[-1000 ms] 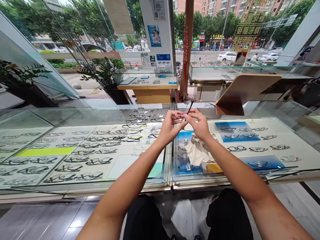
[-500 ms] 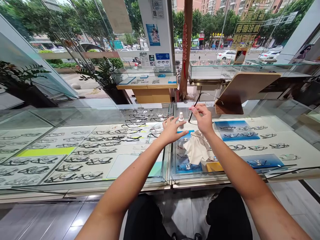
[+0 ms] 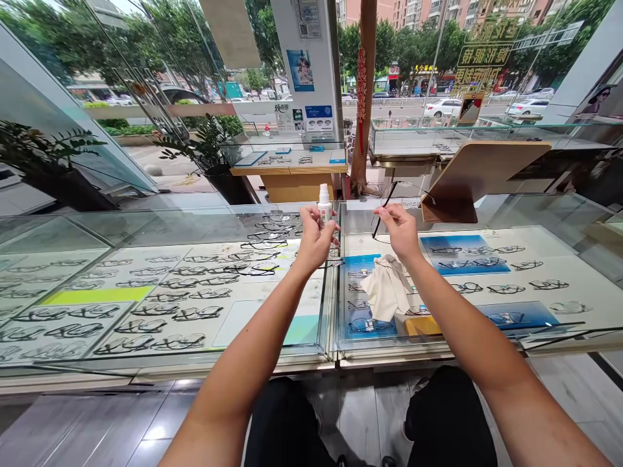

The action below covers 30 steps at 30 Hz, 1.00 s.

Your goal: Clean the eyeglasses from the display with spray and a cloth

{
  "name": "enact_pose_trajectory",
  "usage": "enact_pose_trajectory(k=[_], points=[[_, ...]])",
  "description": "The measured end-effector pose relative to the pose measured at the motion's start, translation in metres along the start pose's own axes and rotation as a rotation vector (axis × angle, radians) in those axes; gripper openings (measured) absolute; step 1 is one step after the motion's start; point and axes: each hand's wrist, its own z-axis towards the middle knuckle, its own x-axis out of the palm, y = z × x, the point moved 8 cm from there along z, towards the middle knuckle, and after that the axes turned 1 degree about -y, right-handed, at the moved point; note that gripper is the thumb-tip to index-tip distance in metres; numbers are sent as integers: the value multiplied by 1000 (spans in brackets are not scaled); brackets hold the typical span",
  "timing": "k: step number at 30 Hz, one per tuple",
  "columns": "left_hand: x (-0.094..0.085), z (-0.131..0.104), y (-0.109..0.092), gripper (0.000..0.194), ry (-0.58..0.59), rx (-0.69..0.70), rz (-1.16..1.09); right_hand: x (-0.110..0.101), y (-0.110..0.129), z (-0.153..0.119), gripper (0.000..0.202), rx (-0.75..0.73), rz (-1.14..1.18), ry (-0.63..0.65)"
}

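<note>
Left hand (image 3: 314, 239) raised over the glass counter (image 3: 195, 363), my fingers wrapped round a small white spray bottle (image 3: 324, 204) whose nozzle sticks up above my knuckles. My right hand (image 3: 400, 230) hangs just beside it, fingers pinched shut on a pair of thin dark-framed glasses (image 3: 384, 207), which tilt up and away from me with one temple arching off to the right. Both hands are held above the seam where two display cases meet, near each other but not touching. Below my right wrist a crumpled white cloth (image 3: 387, 288) lies on the glass top, over a blue display mat (image 3: 363, 324). Rows of frames (image 3: 160, 305) fill the case under the glass on my left, more rows (image 3: 487, 285) sit on blue and pale mats on my right. A tan angled stand (image 3: 479, 175) rises past the far edge of the counter. Behind it, shop windows look onto a street with trees and parked cars. My knees (image 3: 438, 408) in dark trousers show at the bottom.
</note>
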Motion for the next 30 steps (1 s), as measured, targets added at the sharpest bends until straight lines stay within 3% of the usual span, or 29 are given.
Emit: enact_pose_trajectory(k=[3,7,12,16,20,25,30], points=[[-1,2,-2,63,21,-168,-251,9,-2,-2,49,66,82,83],[7,-3,-9,48,125,-372,-475,24,0,-9,48,155,157,232],[19,-10,-8,75,239,-484,-529,41,3,-20,49,207,180,427],[16,-8,4,74,148,-417,-377,49,4,-26,47,229,208,517],[9,-4,9,65,39,-213,-88,55,8,-33,48,244,236,570],[10,-3,8,64,47,-52,159,63,13,-41,47,259,248,642],[10,-3,10,62,56,-25,145,63,15,-41,47,255,250,644]])
